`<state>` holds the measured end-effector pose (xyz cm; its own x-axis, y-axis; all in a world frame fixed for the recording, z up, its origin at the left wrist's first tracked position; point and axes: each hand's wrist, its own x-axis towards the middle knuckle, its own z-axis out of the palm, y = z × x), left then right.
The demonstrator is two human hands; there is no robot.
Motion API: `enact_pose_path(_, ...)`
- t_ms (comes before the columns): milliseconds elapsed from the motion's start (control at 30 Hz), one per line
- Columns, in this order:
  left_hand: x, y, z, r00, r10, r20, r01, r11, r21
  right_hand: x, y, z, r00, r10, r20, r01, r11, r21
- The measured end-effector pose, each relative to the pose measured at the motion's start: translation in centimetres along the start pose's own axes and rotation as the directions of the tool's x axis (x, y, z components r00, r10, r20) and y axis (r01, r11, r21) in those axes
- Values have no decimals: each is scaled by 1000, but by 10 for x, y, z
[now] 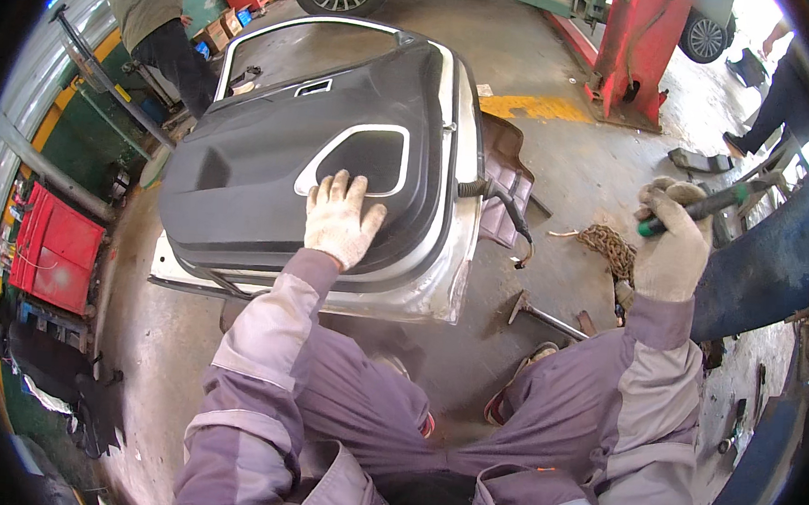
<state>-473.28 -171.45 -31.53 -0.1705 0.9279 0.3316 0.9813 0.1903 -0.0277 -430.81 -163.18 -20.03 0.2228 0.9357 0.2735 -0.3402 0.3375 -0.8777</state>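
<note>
A car door [472,163] lies on its outer side in front of me, its black inner trim panel [249,199] facing up. My left hand [343,218], in a whitish work glove, rests on the panel with fingers spread, beside the light-edged speaker opening [387,162]. My right hand [673,238], gloved too, is raised at the right and closed around a dark tool handle with green ends [708,202]; its working end cannot be made out. A black wiring harness [509,208] hangs from the door's right edge.
On the floor right of the door lie a hammer [550,317], a rusty chain [609,248] and a brown quilted pad [505,184]. A red lift post [636,58] stands behind. Red cabinet [56,247] at left; blue curved panel [760,263] at right. Two other people stand farther off.
</note>
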Motion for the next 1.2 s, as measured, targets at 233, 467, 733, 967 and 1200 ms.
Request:
enact_pose_path(233,-3,3,4,996,13,-88,-17,999,-48,-10,15,17,984,-160,79,167,981,-101)
enact_pose_path(467,-4,0,11,988,-20,-155,-1,991,-131,-15,16,7,900,361,243,-428,833,350)
enact_pose_path(733,-1,-1,13,982,-24,-189,-5,989,-151,-14,22,10,945,280,169,-223,930,-292)
enact_pose_path(967,-1,-2,18,976,-11,-217,-20,990,-139,-1,18,-13,672,505,541,-740,443,506)
enact_pose_path(1200,-1,-1,17,978,-24,-206,-4,991,-134,-10,26,-8,874,412,256,-412,909,-56)
